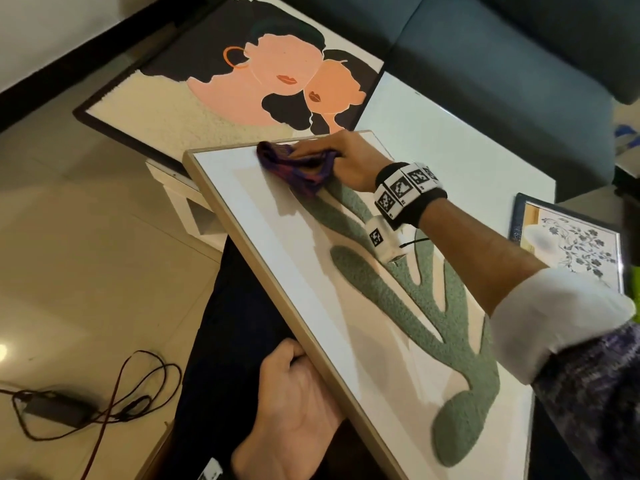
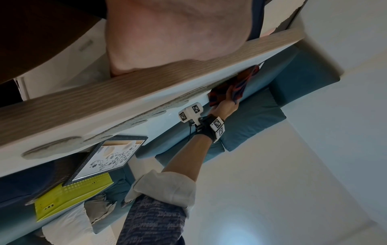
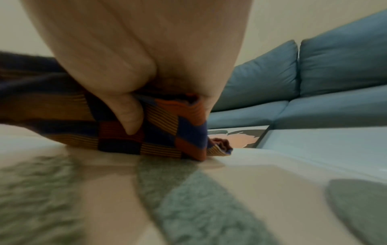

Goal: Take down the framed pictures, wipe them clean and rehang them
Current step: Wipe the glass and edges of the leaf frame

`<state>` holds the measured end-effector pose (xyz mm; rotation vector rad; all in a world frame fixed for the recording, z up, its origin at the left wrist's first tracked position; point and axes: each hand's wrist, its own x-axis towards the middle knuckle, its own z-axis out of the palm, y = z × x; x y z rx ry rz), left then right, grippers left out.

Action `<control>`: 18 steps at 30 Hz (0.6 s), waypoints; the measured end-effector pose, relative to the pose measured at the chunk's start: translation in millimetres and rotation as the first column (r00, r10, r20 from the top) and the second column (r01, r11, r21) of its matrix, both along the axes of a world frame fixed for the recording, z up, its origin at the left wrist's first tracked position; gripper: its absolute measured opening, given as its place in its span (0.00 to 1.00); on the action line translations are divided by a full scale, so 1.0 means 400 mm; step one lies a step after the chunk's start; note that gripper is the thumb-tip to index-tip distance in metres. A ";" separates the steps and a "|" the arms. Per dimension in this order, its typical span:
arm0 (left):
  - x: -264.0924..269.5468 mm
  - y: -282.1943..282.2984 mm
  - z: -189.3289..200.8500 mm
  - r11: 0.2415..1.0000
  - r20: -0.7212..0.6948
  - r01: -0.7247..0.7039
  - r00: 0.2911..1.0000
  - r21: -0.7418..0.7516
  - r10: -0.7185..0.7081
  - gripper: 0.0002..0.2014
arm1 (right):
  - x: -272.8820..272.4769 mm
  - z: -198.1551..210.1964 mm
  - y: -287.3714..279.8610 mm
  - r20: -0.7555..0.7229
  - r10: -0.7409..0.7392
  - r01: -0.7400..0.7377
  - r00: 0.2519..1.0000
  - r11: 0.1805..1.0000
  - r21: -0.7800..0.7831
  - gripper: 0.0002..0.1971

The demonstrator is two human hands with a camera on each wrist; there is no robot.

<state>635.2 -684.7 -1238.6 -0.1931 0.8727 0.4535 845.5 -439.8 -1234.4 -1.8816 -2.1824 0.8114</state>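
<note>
Picture: our wood-framed leaf picture (image 1: 311, 271) lies tilted across lap and white table (image 1: 450, 140).
Left hand (image 1: 294, 403): fingers curled around the frame's lower edge.
Right hand (image 1: 346, 157): clutching checked cloth (image 1: 301, 168), pressed on the top corner.

Pale wood-grain frame (image 1: 277, 289), fuzzy green tufted motif (image 1: 450, 306), woven checked cloth (image 1: 301, 168).

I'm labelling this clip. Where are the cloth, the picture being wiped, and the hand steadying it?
cloth (image 1: 304, 168): head view, middle of the bunched checked fabric.
leaf picture (image 1: 301, 271): head view, bare white mat.
left hand (image 1: 294, 407): head view, palm beneath the frame's edge.
</note>
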 end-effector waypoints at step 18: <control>0.008 0.006 -0.001 0.997 0.000 -0.012 1.000 -0.077 0.012 0.26 | -0.018 0.000 -0.005 0.020 0.025 -0.024 1.000 0.999 -0.031 0.35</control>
